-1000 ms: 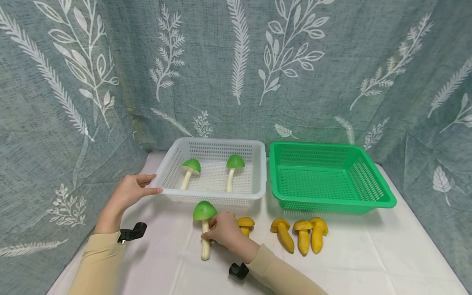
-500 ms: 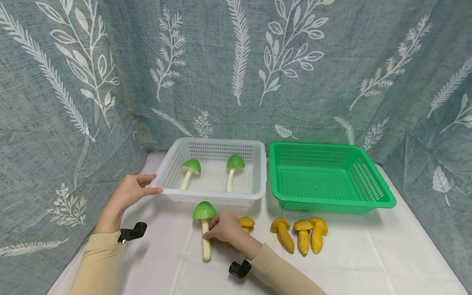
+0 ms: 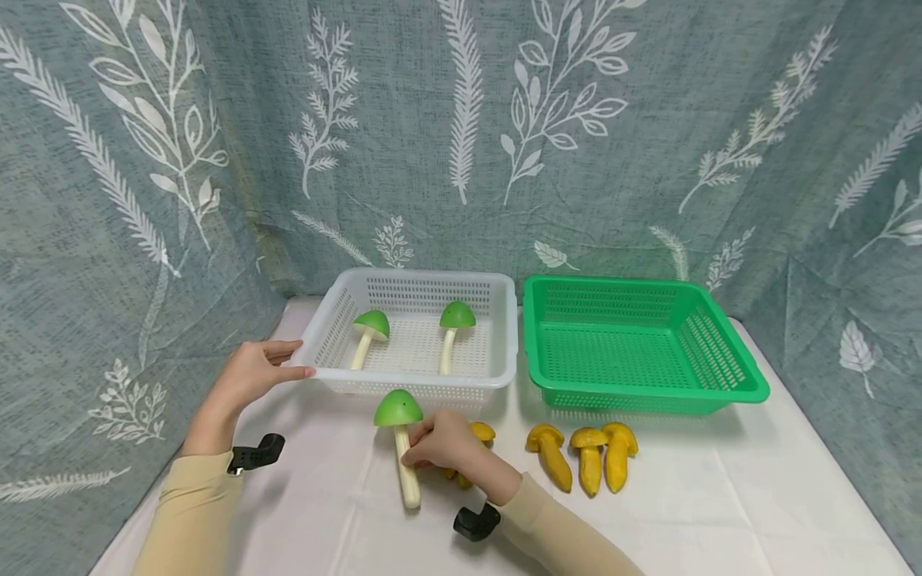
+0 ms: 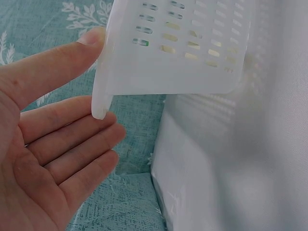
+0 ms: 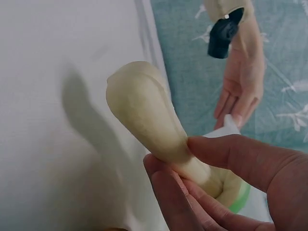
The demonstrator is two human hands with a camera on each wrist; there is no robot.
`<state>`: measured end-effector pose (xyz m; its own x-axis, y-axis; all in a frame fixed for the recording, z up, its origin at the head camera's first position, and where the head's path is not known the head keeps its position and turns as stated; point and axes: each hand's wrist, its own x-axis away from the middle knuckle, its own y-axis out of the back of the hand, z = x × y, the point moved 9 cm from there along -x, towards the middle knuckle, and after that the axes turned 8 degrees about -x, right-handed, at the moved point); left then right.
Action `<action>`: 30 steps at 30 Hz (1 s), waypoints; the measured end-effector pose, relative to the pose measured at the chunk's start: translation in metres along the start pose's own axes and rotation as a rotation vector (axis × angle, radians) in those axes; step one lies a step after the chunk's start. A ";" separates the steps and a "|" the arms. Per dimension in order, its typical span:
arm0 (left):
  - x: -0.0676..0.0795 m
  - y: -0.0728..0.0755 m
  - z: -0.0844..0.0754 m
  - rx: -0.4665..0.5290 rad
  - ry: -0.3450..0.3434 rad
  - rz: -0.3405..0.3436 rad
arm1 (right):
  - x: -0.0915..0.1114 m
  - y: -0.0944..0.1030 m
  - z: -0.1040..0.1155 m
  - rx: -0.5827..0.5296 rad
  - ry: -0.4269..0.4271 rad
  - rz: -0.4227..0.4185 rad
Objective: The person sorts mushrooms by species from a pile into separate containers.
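My right hand [image 3: 448,442] pinches a toy mushroom [image 3: 398,410] by its cream stem, between thumb and fingers. Its green cap points away from me, and the stem's thick end tilts toward me and slightly right. In the right wrist view, that mushroom [image 5: 144,110] throws a shadow on the white cloth. My left hand [image 3: 250,372] touches the near left corner of the white basket [image 3: 414,378], its fingers nearly straight. In the left wrist view the thumb [image 4: 72,62] rests at the basket rim. Inside the basket lie two more green-capped mushrooms [image 3: 372,324].
A green basket [image 3: 648,396] stands right of the white one. In front of it lie three yellow mushrooms [image 3: 553,460]. More yellow mushrooms [image 3: 483,433] are partly hidden by my right hand. A patterned blue-grey curtain [image 3: 403,144] hangs behind.
The mushroom in my right hand has tilted, its stem end swinging slightly right. The right hand has shifted a little to the right. The left hand stays at the basket corner.
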<state>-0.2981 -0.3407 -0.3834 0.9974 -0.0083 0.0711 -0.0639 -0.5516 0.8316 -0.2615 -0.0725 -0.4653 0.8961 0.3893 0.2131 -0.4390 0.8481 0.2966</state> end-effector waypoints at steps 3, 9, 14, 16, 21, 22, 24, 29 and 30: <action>0.000 0.000 0.000 -0.003 -0.001 0.001 | 0.004 0.002 0.004 -0.008 -0.001 0.013; -0.001 0.000 0.000 -0.003 0.004 0.007 | 0.011 0.008 0.012 -0.073 -0.006 0.029; -0.001 0.001 -0.001 -0.009 -0.001 0.001 | 0.015 0.013 0.020 -0.070 0.026 0.054; 0.000 0.002 -0.002 -0.010 -0.003 -0.001 | 0.017 0.014 0.024 -0.065 0.039 0.065; 0.000 0.003 -0.003 -0.020 -0.007 -0.007 | 0.017 0.020 0.035 -0.077 0.048 0.070; 0.000 0.003 -0.003 -0.023 -0.009 -0.009 | 0.017 0.022 0.037 -0.077 0.050 0.067; 0.000 0.003 -0.003 -0.026 -0.008 -0.012 | 0.016 0.024 0.041 -0.082 0.056 0.065; 0.000 0.003 -0.003 -0.024 -0.006 -0.014 | 0.011 0.031 0.049 -0.087 0.056 0.057; 0.000 0.003 -0.003 -0.024 -0.005 -0.014 | 0.010 0.033 0.050 -0.084 0.054 0.054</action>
<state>-0.2979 -0.3401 -0.3794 0.9984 -0.0047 0.0572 -0.0509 -0.5313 0.8457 -0.2705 -0.0587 -0.4069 0.8746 0.4519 0.1756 -0.4816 0.8516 0.2070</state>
